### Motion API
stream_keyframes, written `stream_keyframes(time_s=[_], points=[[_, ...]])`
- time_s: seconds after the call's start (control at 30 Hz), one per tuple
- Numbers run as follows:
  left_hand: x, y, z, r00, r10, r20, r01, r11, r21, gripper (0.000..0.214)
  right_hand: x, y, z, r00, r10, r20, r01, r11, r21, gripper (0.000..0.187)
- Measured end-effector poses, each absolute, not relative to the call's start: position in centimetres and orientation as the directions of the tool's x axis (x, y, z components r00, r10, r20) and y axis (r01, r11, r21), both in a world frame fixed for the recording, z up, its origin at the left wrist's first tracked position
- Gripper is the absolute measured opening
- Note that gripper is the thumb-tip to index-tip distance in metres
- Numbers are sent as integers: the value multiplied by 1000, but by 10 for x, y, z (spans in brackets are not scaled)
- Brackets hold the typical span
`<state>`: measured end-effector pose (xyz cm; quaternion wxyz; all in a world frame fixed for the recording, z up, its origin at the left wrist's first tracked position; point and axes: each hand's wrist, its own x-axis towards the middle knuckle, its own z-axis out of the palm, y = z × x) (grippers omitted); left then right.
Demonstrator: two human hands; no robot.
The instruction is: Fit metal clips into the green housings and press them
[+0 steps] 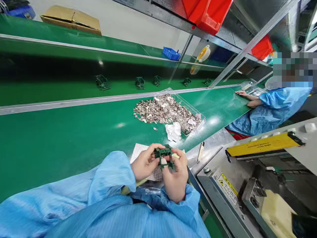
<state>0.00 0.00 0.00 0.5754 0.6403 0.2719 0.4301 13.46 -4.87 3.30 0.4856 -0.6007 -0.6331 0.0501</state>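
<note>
Both hands meet at the near middle, above the near edge of the green workbench (74, 142). The left hand (146, 163) pinches the left side of a green circuit-board assembly (163, 150) between thumb and fingers, while the right hand (176, 177) grips its right side, thumb at the near edge. The assembly is an open, box-like frame held up off the bench. Under and just beside the hands lies a sheet of small rectangular pieces (138, 150), partly covered.

Farther off, a heap of small metal parts (150, 110) spreads on the bench and into a tilted clear plastic tray (201, 123). A crumpled white cloth (173, 131) lies by the tray's near side. Beyond the metal rail (61, 103), five similar green assemblies (140, 83) stand in a spaced row. At the far right, a co-worker in a blue smock (269, 105) rests a forearm on the bench.
</note>
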Motion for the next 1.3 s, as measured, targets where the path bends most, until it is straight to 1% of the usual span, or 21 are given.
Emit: stream_keyframes(time_s=[0.1,0.2,0.33,0.47,0.57,0.67,0.8,0.97,1.13,1.23,1.3], points=[[0,-2,2,478,847,234,-130,-195,972,35,135,-49,33,214,810,546,711,254,-656,4],[-1,-3,4,482,846,226,-105,-201,974,35,135,-50,32,260,825,501,669,220,-710,4],[-2,-4,5,499,832,242,-98,-223,970,36,136,-52,31,337,858,389,558,151,-816,5],[-2,-4,5,490,835,250,-71,-248,966,35,134,-53,29,396,874,282,460,77,-885,12],[-2,-5,5,487,835,255,-67,-255,964,35,131,-52,26,426,869,252,387,77,-919,11],[-1,-5,6,484,833,268,-69,-269,961,34,128,-50,23,463,852,244,280,121,-952,16],[-1,-6,7,501,822,272,-104,-254,961,34,128,-49,16,455,868,201,147,149,-978,18],[-2,-7,6,529,812,247,-124,-214,969,34,127,-48,4,437,891,124,-81,176,-981,21],[0,-8,3,536,818,211,-170,-140,975,36,119,-48,2,467,878,102,-163,198,-967,26],[1,-9,5,538,823,179,-196,-85,977,36,116,-48,4,475,875,88,-193,201,-960,26],[2,-9,7,536,829,161,-226,-42,973,36,118,-49,7,448,891,71,-221,187,-957,24]])
